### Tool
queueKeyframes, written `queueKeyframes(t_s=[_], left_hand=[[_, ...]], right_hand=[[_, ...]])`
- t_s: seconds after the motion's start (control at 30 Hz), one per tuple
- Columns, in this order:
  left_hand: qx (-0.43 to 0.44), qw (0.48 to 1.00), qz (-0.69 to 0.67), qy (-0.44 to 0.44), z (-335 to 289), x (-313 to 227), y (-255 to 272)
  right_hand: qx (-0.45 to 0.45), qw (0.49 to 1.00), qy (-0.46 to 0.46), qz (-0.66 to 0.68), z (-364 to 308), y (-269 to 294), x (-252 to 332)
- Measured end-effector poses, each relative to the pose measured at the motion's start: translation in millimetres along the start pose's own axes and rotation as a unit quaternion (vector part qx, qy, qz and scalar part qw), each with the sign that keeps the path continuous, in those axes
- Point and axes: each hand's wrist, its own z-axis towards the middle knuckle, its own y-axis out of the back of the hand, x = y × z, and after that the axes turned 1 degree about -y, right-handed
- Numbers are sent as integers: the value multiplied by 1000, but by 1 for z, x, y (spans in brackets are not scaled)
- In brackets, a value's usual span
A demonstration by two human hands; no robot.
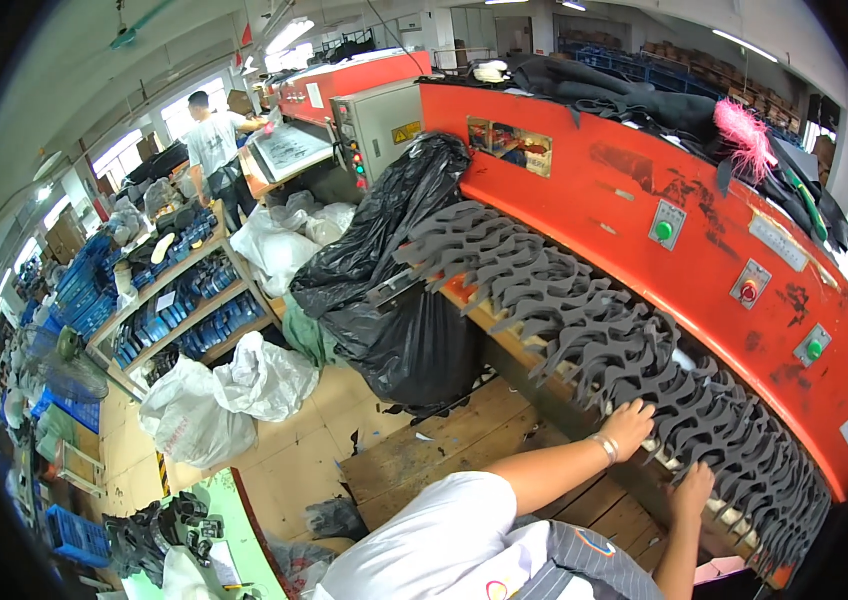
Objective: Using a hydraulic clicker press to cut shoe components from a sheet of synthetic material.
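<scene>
Long rows of dark grey curved cut-outs (594,320), thin and wavy-edged, lie overlapping along the bed of a red machine (584,190). At the near edge of these rows, my left hand (629,427), with a bracelet at the wrist, has its fingers bent around the border pieces. Closer to me and further right, my right hand (692,490) is curled against the same edge, its fingers closed on the pieces there. The exact pieces under the fingertips are partly hidden by both hands.
Green and red buttons (664,231) sit on the machine's front. A black plastic bag (409,340) hangs at its left end, with white sacks (199,410) on the floor. A green-topped table (244,535) stands lower left. A co-worker (214,150) stands at another machine.
</scene>
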Motion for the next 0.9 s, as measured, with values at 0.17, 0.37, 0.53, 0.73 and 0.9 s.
queueKeyframes(t_s=[0.17, 0.37, 0.53, 0.73, 0.9], left_hand=[[1, 1000, 8, 9, 1, -1, 5], [14, 1000, -11, 22, 6, 5, 12], [24, 999, -46, 2, 2, 3, 14], [192, 980, -46, -40, 7, 4, 43], [453, 838, -272, -134, 94, 29, 116]], right_hand=[[52, 998, -20, -18, 15, 3, -2], [62, 998, -9, -32, 27, 13, 7], [122, 992, 25, -25, 27, 24, -6], [191, 891, -94, 400, 101, 129, -29], [-19, 987, -134, 81, 199, 67, -78]])
